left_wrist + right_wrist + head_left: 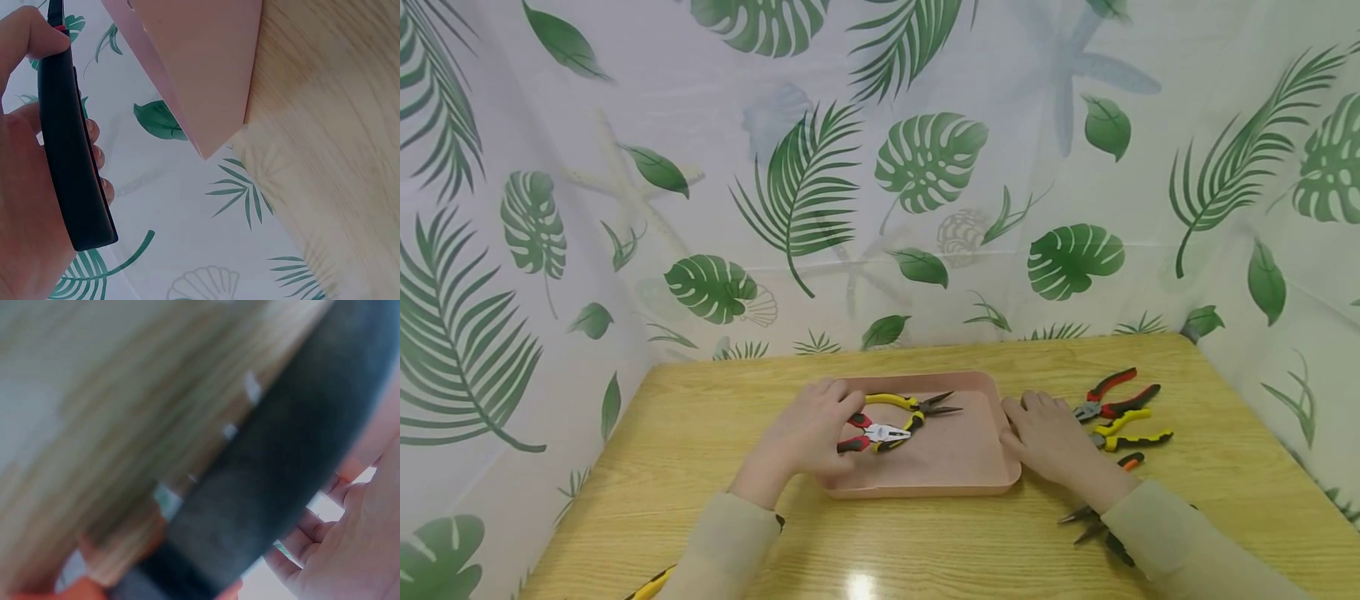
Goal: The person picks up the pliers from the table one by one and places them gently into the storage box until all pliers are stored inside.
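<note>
My left hand (808, 429) is over the left end of a pink tray (955, 467), gripping pliers (887, 433) with red and black handles. Up close in the left wrist view, the thumb and fingers wrap round a black handle (72, 144). Yellow-and-black long-nose pliers (936, 407) lie in the tray, partly behind the held pair. My right hand (1048, 437) holds the tray's right rim between fingers and thumb. Under the right wrist lie pliers (1086, 521) with black and orange handles. A blurred black handle (269, 444) hides part of the right fingers.
Right of the tray, red-and-black pliers (1108, 404) and yellow-and-black pliers (1131, 433) lie on the wooden table (925, 542). Another yellow-and-black handle (651, 583) shows by the left sleeve. A leaf-printed cloth (850, 208) hangs behind the table.
</note>
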A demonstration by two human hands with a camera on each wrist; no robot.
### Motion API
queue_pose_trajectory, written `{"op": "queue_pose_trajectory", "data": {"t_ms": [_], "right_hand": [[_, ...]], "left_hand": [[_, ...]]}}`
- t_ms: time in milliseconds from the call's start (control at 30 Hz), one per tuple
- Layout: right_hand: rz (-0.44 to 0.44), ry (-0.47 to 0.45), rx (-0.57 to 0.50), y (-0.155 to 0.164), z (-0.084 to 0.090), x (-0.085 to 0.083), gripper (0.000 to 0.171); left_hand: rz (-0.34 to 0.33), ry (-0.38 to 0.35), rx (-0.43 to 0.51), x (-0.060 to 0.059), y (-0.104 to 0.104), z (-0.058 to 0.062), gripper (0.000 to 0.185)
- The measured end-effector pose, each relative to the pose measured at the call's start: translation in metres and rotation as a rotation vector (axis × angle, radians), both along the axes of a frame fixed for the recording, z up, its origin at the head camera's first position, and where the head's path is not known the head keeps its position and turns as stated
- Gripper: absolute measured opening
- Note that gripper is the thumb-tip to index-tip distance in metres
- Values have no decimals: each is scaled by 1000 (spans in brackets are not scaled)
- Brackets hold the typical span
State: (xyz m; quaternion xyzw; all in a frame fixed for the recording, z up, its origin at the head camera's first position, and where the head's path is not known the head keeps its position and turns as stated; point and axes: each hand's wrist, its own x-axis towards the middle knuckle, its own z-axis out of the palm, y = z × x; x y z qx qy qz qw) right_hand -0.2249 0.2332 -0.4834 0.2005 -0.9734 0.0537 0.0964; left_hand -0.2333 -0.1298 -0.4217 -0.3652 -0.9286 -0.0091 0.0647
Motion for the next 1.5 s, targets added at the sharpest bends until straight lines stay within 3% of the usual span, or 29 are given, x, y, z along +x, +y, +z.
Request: {"op": "queue_pose_trajectory", "data": {"t_ms": [600,967,1200,1500], "right_hand": [[-1,-9,7,2,-4,-3,15],[-3,-5,14,1,-3,-2,15],[0,-9,5,1,-3,-2,14],[0,-8,-2,1,-2,-2,14]], "left_hand": [[-24,-6,-81,-4,34,-5,40],[7,-37,-135,-5,52,-11,61],[29,-38,-150,-2,58,-14,59],[-8,-28,-155,-2,65,-17,48]]}}
